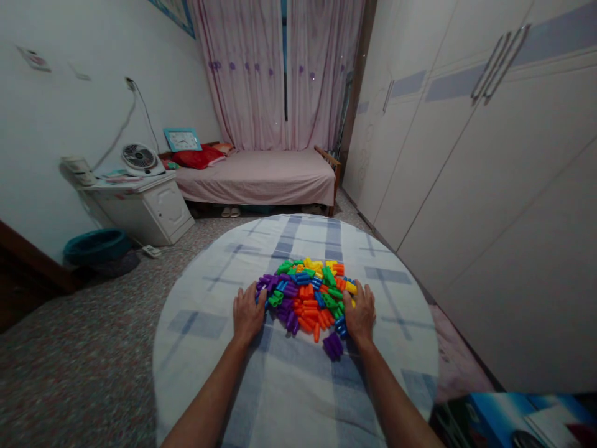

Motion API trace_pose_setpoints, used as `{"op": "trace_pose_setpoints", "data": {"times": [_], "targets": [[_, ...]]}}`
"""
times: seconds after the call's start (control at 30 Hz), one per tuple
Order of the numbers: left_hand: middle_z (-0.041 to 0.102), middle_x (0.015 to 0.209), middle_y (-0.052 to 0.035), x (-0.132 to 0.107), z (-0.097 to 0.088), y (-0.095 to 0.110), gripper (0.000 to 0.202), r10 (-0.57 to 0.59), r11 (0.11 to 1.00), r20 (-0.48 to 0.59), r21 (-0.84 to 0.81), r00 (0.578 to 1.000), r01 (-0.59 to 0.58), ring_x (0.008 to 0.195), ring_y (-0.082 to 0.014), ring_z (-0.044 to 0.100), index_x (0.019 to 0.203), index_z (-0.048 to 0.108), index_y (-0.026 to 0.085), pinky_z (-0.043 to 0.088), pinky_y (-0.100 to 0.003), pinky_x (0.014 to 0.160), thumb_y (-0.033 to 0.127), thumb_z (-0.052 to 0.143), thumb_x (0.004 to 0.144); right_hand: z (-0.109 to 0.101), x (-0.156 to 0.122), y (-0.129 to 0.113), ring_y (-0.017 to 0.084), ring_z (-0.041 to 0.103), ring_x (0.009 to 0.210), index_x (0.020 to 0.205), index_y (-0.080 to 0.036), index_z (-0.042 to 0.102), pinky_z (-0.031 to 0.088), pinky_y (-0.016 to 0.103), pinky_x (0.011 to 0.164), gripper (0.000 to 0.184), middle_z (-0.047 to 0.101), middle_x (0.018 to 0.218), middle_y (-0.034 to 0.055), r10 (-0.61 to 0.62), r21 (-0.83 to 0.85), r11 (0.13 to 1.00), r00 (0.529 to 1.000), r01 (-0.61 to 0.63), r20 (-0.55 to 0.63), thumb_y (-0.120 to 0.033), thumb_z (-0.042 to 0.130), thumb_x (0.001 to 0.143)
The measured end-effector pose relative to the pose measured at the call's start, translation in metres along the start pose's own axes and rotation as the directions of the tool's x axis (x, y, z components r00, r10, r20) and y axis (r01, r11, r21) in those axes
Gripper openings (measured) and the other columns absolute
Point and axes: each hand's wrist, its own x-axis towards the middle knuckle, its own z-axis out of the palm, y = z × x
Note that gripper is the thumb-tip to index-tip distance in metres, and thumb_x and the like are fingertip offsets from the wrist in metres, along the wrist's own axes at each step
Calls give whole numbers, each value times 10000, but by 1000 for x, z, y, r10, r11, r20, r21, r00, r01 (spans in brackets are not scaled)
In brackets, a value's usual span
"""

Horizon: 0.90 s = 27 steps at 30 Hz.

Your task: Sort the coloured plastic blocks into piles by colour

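Observation:
A heap of small plastic building pieces in purple, orange, green, blue and yellow lies in the middle of a round table under a white and blue checked cloth. My left hand rests flat against the heap's left side, fingers stretched out and touching purple pieces. On the right side my right hand lies the same way, fingers spread against blue and yellow pieces. A few purple pieces sit loose just in front of the right hand. Neither hand holds anything.
A bed with a pink cover stands at the far wall under pink curtains. A white bedside cabinet with a small fan is at the left, a teal basin on the floor. White wardrobe doors line the right. A printed box is at bottom right.

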Motion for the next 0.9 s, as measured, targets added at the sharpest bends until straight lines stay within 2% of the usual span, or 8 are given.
{"op": "trace_pose_setpoints", "data": {"times": [0.1,0.23,0.43,0.5,0.57,0.7,0.8,0.9], "targets": [[518,1391,-94,9,13,4,338,-15,970,12,-241,1000,17,1367,-306,351,1162,630,224,213,-536,1130,319,455,889,16,-3,-3,298,375,1324,1366,-198,469,362,515,1025,550,420,1413,160,0,45,999,999,-2,46,-488,329,920],[573,1320,-127,16,27,18,446,-149,849,-48,-519,988,102,1247,-245,503,1235,587,169,357,-420,1080,422,427,905,29,-12,-21,286,368,1335,1350,-199,493,387,463,1008,538,378,1452,150,9,17,1000,998,-10,64,-482,365,910],[655,1174,-132,16,35,43,427,-307,614,-68,-776,949,143,1117,-241,592,1122,649,132,421,-404,1024,407,608,799,31,-17,-32,280,391,1321,1276,-192,558,390,446,1009,473,374,1457,142,-14,48,999,997,11,70,-438,385,910],[663,1151,-126,17,35,55,427,-320,569,-61,-811,946,140,1084,-236,609,1119,647,132,450,-398,990,400,622,788,31,-18,-32,279,396,1319,1281,-192,554,388,449,1010,471,368,1464,141,-17,52,999,997,12,81,-432,375,917],[670,1127,-112,18,35,69,402,-286,588,-92,-803,954,99,1063,-225,616,1095,655,138,460,-387,977,383,634,777,32,-18,-31,274,398,1319,1302,-196,535,384,451,1015,480,366,1470,135,-13,52,999,997,8,81,-434,366,921],[677,1096,-96,22,37,98,333,-127,627,-116,-779,985,-11,1020,-197,630,1068,661,147,475,-366,960,329,607,795,33,-20,-30,263,415,1306,1324,-205,514,369,449,1030,493,370,1474,126,-36,74,997,997,31,67,-447,363,922],[685,1066,-91,24,42,122,282,13,658,-58,-751,998,-52,994,-189,638,1047,666,153,486,-357,937,281,578,812,33,-20,-30,264,416,1308,1322,-191,516,367,454,1036,491,383,1465,135,-51,88,995,996,45,71,-433,369,921],[699,1005,-83,21,43,147,226,142,707,17,-701,990,-90,957,-187,645,991,680,156,493,-358,913,230,551,820,33,-18,-28,269,391,1329,1307,-173,527,362,469,1044,483,387,1460,145,-63,131,990,995,53,80,-417,352,928]]}}
